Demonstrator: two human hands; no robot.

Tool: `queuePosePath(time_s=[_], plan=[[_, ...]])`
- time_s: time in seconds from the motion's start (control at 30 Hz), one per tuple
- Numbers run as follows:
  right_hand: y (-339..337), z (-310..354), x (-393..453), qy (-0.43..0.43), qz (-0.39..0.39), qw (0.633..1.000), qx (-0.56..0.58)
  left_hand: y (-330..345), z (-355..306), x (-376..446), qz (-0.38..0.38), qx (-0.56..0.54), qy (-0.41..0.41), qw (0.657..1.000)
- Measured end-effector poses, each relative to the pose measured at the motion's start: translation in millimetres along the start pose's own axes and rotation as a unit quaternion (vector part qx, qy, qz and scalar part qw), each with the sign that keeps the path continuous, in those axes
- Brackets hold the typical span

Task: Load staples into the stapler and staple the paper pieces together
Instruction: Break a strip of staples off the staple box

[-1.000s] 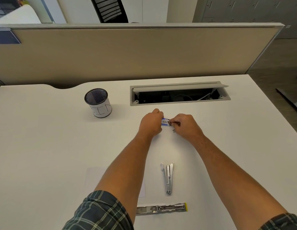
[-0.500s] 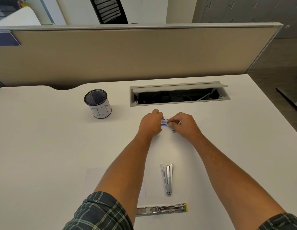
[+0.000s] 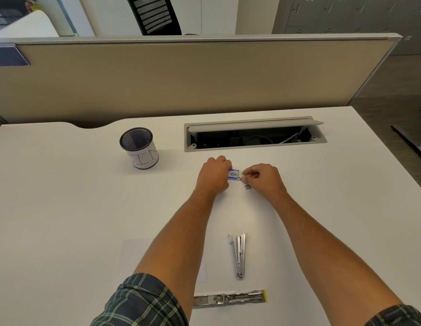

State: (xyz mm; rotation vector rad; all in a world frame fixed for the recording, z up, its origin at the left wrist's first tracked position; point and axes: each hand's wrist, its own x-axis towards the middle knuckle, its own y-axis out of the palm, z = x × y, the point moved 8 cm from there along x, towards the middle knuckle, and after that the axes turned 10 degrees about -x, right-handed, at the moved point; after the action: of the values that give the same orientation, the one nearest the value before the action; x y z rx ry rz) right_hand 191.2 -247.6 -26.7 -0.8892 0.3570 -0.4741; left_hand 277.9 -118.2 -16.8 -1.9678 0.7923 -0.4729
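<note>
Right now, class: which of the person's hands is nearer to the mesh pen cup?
Left. The left hand lies to the right of the mesh pen cup; the right hand is further right, beyond the staple box.

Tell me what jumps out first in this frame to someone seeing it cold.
Two bare forearms reach to mid-desk, where the left hand grips a small blue staple box and the right hand pinches at its open end. Nearer the person lie two metal stapler parts, apart. A mesh pen cup stands far left, beside an open cable tray.

Shiny bare metal stapler (image 3: 238, 255), black wire-mesh cup (image 3: 138, 148) wrapped in paper, smooth matt white desk (image 3: 63, 208).
</note>
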Motion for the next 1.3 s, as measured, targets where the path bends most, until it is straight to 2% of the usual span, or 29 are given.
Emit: queuePosePath(time_s=[0.4,0.97,1.3], plan=[[-0.2,-1.3,-0.5,0.052,-0.003,0.997,0.058,-1.8,0.3,0.7,-0.005,-0.003,0.007,1.0],[5.0,1.3,-2.7,0.234,0.037,0.963,0.128,-2.7,5.0,2.6,-0.01,-0.02,0.002,1.0],[6.2,8.2,-0.2,0.217,0.033,0.968,0.121,-3.4,8.8,3.2,-0.015,-0.022,-0.005,1.0]])
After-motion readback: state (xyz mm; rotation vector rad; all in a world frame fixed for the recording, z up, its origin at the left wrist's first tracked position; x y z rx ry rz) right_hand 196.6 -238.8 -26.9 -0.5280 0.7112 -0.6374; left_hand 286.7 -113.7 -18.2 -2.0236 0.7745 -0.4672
